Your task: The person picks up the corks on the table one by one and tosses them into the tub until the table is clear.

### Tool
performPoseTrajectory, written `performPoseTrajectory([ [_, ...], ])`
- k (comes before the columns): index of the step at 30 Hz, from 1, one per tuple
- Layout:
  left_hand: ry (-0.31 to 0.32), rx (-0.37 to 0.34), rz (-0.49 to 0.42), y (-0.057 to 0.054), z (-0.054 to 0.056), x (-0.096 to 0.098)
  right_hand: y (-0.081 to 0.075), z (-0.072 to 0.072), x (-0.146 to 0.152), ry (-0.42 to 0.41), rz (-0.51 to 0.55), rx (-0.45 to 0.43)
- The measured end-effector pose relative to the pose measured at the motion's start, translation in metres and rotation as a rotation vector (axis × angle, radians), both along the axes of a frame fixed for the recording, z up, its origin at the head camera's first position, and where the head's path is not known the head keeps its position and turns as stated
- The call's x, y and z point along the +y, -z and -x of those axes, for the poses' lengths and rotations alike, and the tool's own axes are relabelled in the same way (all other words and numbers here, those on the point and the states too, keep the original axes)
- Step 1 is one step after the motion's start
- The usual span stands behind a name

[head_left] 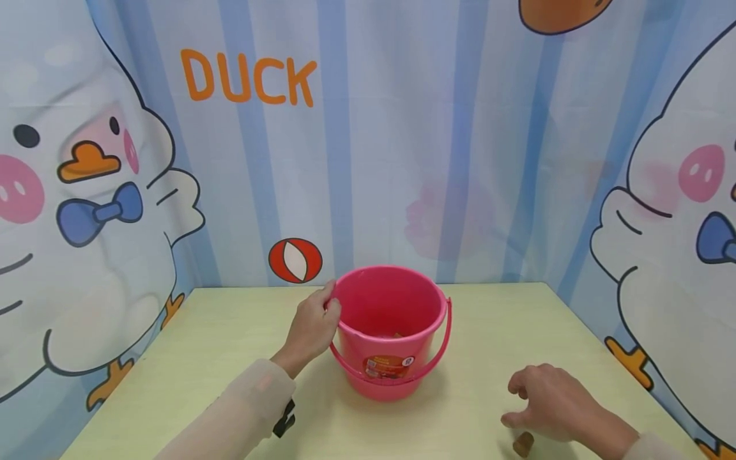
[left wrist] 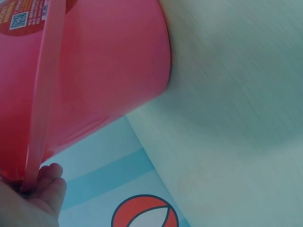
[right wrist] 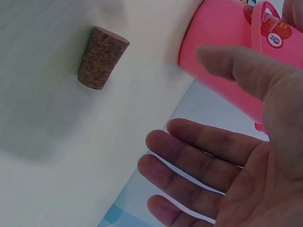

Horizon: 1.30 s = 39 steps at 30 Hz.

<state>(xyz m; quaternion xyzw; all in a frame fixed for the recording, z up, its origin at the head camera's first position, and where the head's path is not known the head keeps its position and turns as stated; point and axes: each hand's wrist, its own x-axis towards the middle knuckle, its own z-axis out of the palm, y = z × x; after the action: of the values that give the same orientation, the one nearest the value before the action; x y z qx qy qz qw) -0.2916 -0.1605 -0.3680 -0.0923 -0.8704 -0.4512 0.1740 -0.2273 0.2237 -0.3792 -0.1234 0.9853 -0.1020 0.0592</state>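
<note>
A pink plastic bucket (head_left: 386, 358) stands upright on the pale table, its handle hanging down across the front over an orange label. My left hand (head_left: 310, 326) grips the bucket's rim on its left side, near where the handle joins. Inside the bucket, a small brownish bit (head_left: 398, 335) shows at the bottom; the front wall hides the rest. A tapered brown cork stopper (right wrist: 102, 57) lies on the table to the right of the bucket. Over the cork hovers my right hand (head_left: 554, 402), its fingers spread and relaxed, thumb apart, nothing between them.
The pale yellow table (head_left: 241, 326) ends at a striped blue curtain (head_left: 379, 128) printed with ducks, which rises behind it and along both sides. A black strap (head_left: 284, 418) sits at the left sleeve.
</note>
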Motion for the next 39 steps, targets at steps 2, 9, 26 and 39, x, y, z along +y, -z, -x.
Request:
performPoseTrajectory([
  [2,0.002,-0.003,-0.004,0.001,0.000,0.000,0.001,0.000,0.001,0.002,0.003,-0.026],
  [9,0.009,0.000,-0.005,0.001,0.000,0.000,0.006,-0.003,0.004,0.016,0.011,-0.068],
  [26,0.004,-0.009,-0.009,0.000,0.000,0.001,0.022,-0.005,0.004,0.099,-0.048,-0.157],
  [39,0.008,-0.002,0.002,0.000,0.001,0.000,0.036,-0.008,0.008,0.118,0.031,-0.199],
])
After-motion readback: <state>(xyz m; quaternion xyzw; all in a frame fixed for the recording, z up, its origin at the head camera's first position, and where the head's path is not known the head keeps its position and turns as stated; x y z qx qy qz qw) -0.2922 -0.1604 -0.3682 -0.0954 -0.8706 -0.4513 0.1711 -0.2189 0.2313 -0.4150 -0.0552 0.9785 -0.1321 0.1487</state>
